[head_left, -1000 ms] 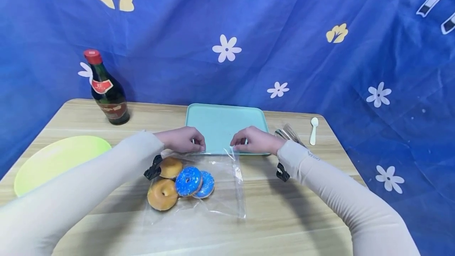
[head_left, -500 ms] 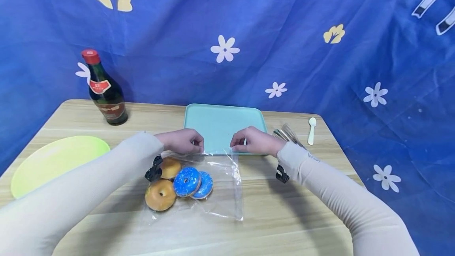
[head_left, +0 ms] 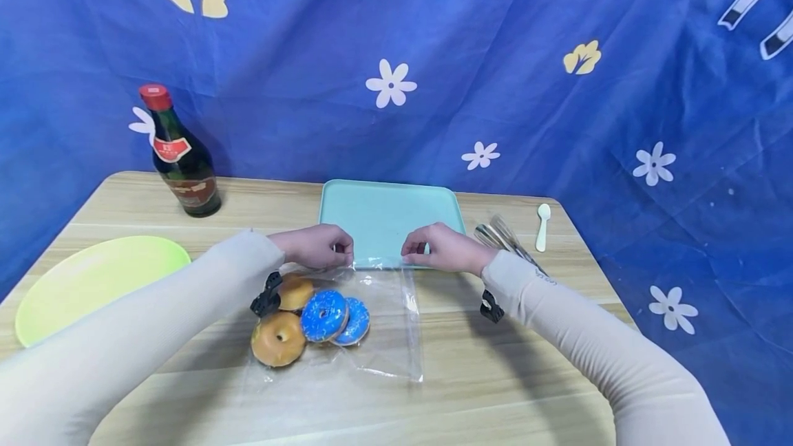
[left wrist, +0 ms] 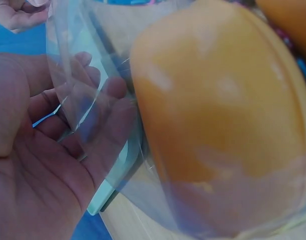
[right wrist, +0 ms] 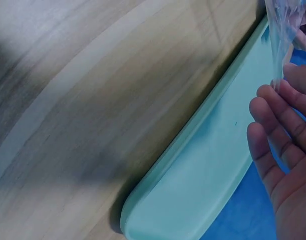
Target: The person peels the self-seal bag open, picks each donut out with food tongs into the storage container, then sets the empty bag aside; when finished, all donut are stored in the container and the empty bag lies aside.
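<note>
A clear plastic bag [head_left: 393, 336] lies on the table with two plain glazed donuts [head_left: 279, 339] and two blue-iced donuts [head_left: 325, 315] inside. My left hand [head_left: 319, 246] pinches the left part of its upper edge. At the upper right corner of the bag, my right hand [head_left: 445, 246] pinches the film between thumb and finger; the right wrist view has this hand [right wrist: 288, 130] with its other fingers spread loosely. Close up in the left wrist view, a glazed donut [left wrist: 218, 110] bulges behind the film beside my left hand [left wrist: 47, 140].
Behind the bag lies a light teal tray [head_left: 390, 208]. A green bottle [head_left: 186, 171] with a red cap stands at the back left, and a yellow-green plate [head_left: 102, 281] lies at left. Metal utensils [head_left: 504, 236] and a small white spoon [head_left: 542, 227] are at right.
The head view has shifted slightly. The gap between my hands has widened a little while both keep hold of the bag. The donuts stay in the same arrangement.
</note>
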Demonstrator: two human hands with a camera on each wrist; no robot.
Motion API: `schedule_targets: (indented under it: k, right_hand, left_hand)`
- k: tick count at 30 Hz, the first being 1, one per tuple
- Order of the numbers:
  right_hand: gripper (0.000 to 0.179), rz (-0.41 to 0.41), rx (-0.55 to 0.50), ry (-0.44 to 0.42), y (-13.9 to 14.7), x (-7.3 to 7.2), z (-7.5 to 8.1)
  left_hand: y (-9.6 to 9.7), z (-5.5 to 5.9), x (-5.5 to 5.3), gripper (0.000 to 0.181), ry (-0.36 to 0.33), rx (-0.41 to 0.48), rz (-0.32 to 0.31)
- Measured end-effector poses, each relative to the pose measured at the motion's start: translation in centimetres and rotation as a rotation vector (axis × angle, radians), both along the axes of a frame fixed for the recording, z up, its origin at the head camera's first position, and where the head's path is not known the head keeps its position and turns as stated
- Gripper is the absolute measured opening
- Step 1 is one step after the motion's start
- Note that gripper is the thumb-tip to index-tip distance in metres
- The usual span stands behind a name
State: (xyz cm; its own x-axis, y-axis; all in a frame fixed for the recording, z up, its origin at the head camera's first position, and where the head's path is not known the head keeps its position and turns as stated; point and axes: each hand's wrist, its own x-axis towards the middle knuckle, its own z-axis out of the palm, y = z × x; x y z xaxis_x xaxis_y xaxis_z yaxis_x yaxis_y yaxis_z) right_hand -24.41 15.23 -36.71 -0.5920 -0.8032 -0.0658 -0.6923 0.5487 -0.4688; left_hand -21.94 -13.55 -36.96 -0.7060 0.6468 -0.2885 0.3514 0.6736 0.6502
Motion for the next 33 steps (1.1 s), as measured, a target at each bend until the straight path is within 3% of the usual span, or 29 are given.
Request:
schedule_targets:
  k: [7,22,33]
  right_hand:
    - [0.008,0.006,-0.005,0.022,-0.23,0.25,0.27]
    - [0.018,0.023,0.011,0.027,-0.20,0.72,0.07]
    - [0.023,0.049,-0.045,0.049,0.23,0.59,-0.42]
  left_hand:
    - [-0.01,-0.23,-0.18,0.017,-0.029,0.004,0.009]
    - [0.15,-0.19,0.07,0.017,-0.025,-0.006,0.015]
    - [0.07,-0.05,0.02,0.018,0.002,-0.006,0.003]
